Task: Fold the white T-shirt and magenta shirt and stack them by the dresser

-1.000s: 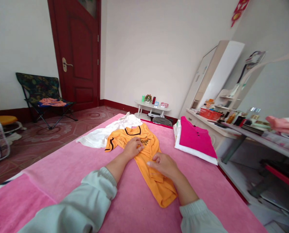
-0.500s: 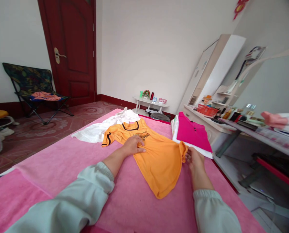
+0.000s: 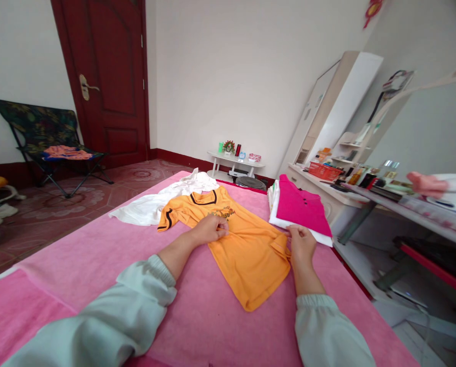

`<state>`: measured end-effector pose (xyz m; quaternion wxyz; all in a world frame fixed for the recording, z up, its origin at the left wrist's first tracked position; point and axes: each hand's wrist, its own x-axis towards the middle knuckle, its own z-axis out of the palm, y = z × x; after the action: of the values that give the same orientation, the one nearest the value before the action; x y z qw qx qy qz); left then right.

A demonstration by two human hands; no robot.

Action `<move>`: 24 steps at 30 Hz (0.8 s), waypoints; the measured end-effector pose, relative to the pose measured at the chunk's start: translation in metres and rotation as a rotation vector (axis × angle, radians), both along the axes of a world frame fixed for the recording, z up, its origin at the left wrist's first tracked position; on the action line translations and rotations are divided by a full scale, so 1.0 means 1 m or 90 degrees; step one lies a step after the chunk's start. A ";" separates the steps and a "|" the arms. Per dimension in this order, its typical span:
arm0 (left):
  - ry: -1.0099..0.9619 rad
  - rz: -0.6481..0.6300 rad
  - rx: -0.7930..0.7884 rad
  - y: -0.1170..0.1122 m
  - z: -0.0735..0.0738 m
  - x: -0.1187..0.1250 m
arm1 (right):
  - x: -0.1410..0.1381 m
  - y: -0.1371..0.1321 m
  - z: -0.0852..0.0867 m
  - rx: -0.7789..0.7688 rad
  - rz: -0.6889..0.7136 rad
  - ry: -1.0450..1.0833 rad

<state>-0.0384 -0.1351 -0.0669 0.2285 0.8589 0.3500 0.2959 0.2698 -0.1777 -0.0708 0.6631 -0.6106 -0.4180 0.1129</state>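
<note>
An orange shirt (image 3: pixel 247 255) with dark trim at its neckline and one sleeve lies spread on the pink bed cover (image 3: pixel 212 326). My left hand (image 3: pixel 211 228) is closed on the fabric near its middle, pinching up a crease below the printed design. At the shirt's right edge, my right hand (image 3: pixel 302 240) has its thumb and fingers drawn together beside the folded-over sleeve. Whether cloth is between those fingertips is hidden. A white garment (image 3: pixel 151 208) lies crumpled behind the orange shirt, on the left.
A folded stack topped by a magenta garment (image 3: pixel 304 206) sits at the bed's right edge, close to my right hand. Farther right stands a dressing table (image 3: pixel 327 191) with a red basket (image 3: pixel 324 171) and bottles. A folding chair (image 3: pixel 40 132) holding clothes is at left.
The shirt's right sleeve, raised in my right hand before, now lies lower and folded inward. My right hand has shifted slightly left and up. My left hand has closed more tightly on the cloth.
</note>
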 end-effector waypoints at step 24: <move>0.111 0.770 -0.031 0.036 0.003 -0.114 | 0.000 0.006 -0.017 -0.259 0.066 -0.319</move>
<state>-0.1529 -0.0988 -0.0640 0.0101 0.5236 0.7996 0.2940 0.2696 -0.1718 -0.0880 0.3978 -0.7172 -0.5674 0.0738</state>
